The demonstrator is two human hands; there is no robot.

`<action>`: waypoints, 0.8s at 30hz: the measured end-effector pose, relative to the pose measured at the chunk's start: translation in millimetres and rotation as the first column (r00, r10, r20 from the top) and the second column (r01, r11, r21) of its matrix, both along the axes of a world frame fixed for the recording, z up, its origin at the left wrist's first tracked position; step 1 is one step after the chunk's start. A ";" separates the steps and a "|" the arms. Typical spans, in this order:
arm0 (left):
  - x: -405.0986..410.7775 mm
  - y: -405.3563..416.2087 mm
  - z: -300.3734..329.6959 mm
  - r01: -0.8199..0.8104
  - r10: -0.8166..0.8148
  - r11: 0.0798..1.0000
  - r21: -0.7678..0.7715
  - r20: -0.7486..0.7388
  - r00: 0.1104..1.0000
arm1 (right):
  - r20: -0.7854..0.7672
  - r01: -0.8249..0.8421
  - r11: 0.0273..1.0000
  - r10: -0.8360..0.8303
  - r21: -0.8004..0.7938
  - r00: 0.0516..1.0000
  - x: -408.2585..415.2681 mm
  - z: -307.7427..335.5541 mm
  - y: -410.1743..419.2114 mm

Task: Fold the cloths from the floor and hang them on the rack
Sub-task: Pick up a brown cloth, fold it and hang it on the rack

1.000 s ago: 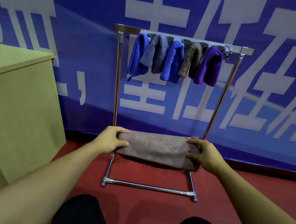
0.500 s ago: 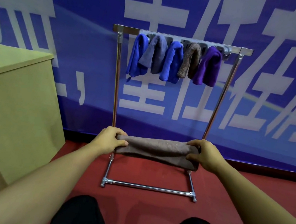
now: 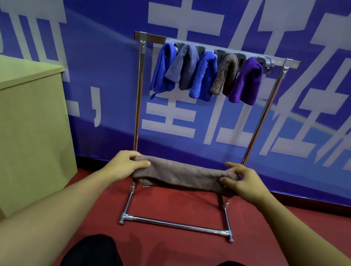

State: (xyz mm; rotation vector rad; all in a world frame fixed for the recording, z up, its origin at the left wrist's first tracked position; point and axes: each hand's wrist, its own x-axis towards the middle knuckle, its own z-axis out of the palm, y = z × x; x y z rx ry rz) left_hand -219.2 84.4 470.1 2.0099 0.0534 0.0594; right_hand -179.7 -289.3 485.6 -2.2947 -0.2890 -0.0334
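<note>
Two hands (image 3: 183,174) on brown cloth (image 3: 182,175)

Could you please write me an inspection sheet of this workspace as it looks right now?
Surface: red floor, bare where visible.
Job's things: brown cloth folded into a long band, held off the floor in front of the rack; five cloths hang from the top bar.
Clutter: nothing seen.
Grippers: left hand grips the cloth's left end, right hand pinches its right end.
Cables: nothing seen.
Surroundings: blue banner with white lettering behind; tan cabinet at left; the person's dark knees at the bottom.
</note>
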 end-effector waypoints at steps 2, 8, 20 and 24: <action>1.1 -2.5 1.4 -0.018 0.017 0.999 0.049 0.029 0.999 | -0.035 -0.006 1.000 0.006 -0.001 0.999 -1.5 1.6 3.1; -2.2 -10.1 4.4 0.195 -0.195 0.954 0.227 -0.025 0.981 | 0.027 -0.072 0.997 0.073 -0.038 0.997 -7.6 7.4 8.7; -7.9 -47.8 20.3 0.511 -0.452 0.500 0.699 -0.293 0.843 | 0.174 -0.058 0.842 0.178 -0.536 0.969 -14.5 15.6 21.7; -5.7 -55.1 17.1 0.382 -0.395 0.616 0.689 -0.149 0.906 | 0.097 -0.151 0.879 0.217 -0.453 0.971 -17.0 19.4 23.0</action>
